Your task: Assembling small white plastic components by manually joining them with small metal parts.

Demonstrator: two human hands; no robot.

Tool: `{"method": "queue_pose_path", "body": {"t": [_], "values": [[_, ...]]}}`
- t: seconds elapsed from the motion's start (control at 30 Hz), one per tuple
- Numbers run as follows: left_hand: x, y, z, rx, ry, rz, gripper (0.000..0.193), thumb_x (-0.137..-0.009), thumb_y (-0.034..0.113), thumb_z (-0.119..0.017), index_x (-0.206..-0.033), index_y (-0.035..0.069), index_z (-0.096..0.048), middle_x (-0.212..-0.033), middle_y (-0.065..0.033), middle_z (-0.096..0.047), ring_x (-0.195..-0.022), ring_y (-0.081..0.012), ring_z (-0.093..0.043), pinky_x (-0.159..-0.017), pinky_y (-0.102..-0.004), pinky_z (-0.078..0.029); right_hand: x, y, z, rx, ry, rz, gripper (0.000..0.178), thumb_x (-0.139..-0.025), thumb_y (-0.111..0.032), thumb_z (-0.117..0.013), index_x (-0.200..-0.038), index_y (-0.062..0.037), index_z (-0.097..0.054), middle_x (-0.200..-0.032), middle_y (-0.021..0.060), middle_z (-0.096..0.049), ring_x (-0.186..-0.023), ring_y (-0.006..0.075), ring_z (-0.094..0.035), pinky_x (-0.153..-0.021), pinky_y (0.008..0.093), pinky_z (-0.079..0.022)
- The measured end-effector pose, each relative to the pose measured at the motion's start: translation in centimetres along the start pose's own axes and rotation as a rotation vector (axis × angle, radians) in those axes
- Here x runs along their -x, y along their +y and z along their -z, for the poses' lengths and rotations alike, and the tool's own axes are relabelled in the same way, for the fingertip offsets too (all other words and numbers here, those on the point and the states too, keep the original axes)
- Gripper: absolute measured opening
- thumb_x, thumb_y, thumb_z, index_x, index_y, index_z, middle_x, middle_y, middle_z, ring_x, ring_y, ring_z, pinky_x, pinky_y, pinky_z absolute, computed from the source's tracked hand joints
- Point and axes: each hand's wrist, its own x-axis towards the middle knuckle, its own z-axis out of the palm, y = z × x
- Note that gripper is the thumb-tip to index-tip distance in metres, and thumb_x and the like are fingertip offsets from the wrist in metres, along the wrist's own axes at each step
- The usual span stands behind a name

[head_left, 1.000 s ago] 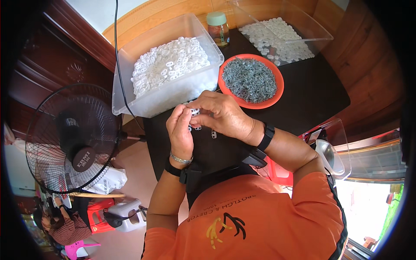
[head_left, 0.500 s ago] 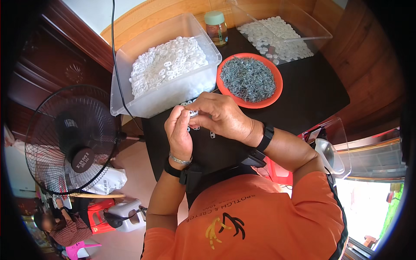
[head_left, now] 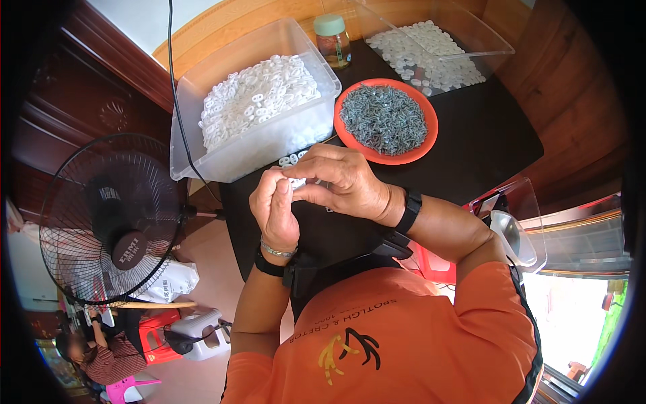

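White pieces point(head_left: 297, 182) (partly hidden) between fingers point(head_left: 316, 194)

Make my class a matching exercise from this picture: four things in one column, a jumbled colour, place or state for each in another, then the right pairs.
Things
1. plate
2. jar
3. fan
4. right hand

Descriptions
A. black, to the left of the table
B. holding small white pieces together with the left hand
C. orange-red, heaped with small grey pieces
D. topped with a pale green lid

Right pairs: 1-C, 2-D, 3-A, 4-B
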Motion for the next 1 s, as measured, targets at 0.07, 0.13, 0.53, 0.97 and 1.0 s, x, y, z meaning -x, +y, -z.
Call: {"method": "queue_pose_path", "body": {"t": [0.07, 0.13, 0.53, 0.97, 1.0], "values": [[-0.1, 0.2, -0.2, -0.017, -0.001, 0.001, 0.028, -0.096, 0.022, -0.046, -0.082, -0.002, -0.053, -0.072, -0.0036, -0.051, -0.067, -0.0097, -0.044, -0.061, -0.0249, -0.036, 0.0, 0.0, 0.1, 0.022, -0.005, 0.002, 0.035, -0.07, -0.009, -0.08, -0.101, -0.0037, -0.067, -0.085, 0.0085, -0.063, -0.076, 0.0225, -0.063, -0.064, 0.0309, -0.05], [0.0, 0.2, -0.2, -0.032, -0.001, 0.002, 0.029, -0.096, 0.022, -0.046, -0.081, -0.002, -0.052, -0.071, -0.003, -0.05, -0.066, -0.0094, -0.043, -0.06, -0.0248, -0.035, 0.0, -0.1, 0.2, 0.047, -0.011, 0.005, 0.033, -0.07, -0.01, -0.079, -0.1, -0.0035, -0.066, -0.084, 0.0086, -0.063, -0.076, 0.0231, -0.063, -0.064, 0.0313, -0.05], [0.1, 0.3, -0.6, -0.037, 0.083, 0.19, 0.028, -0.092, 0.018, -0.046, -0.07, 0.001, -0.047, -0.059, 0.001, -0.042, -0.053, -0.0059, -0.036, -0.048, -0.0236, -0.029, 0.3, 0.2, -0.5, 0.121, -0.036, -0.019, 0.024, -0.078, -0.013, -0.074, -0.099, -0.0056, -0.066, -0.072, 0.0085, -0.062, -0.064, 0.0251, -0.063, -0.057, 0.0335, -0.048], [-0.3, -0.3, -0.3, -0.008, 0.132, 0.075, 0.029, -0.095, 0.02, -0.044, -0.072, 0.003, -0.049, -0.06, 0.0003, -0.044, -0.053, -0.0062, -0.037, -0.05, -0.0227, -0.028, -1.8, -2.6, 2.4, 0.444, -0.091, 0.005, 0.026, -0.072, -0.006, -0.076, -0.096, -0.0035, -0.065, -0.078, 0.0117, -0.064, -0.069, 0.0279, -0.064, -0.06, 0.0339, -0.051], [-0.6, -0.4, 0.1, 0.042, 0.175, 0.121, 0.029, -0.095, 0.021, -0.045, -0.072, 0.003, -0.051, -0.06, 0.0001, -0.045, -0.052, -0.0066, -0.037, -0.05, -0.0224, -0.027, -2.9, -2.7, 4.0, 0.538, -0.016, 0.131, 0.026, -0.072, -0.004, -0.075, -0.096, -0.0038, -0.066, -0.078, 0.0112, -0.064, -0.068, 0.026, -0.064, -0.059, 0.0325, -0.051]]}}
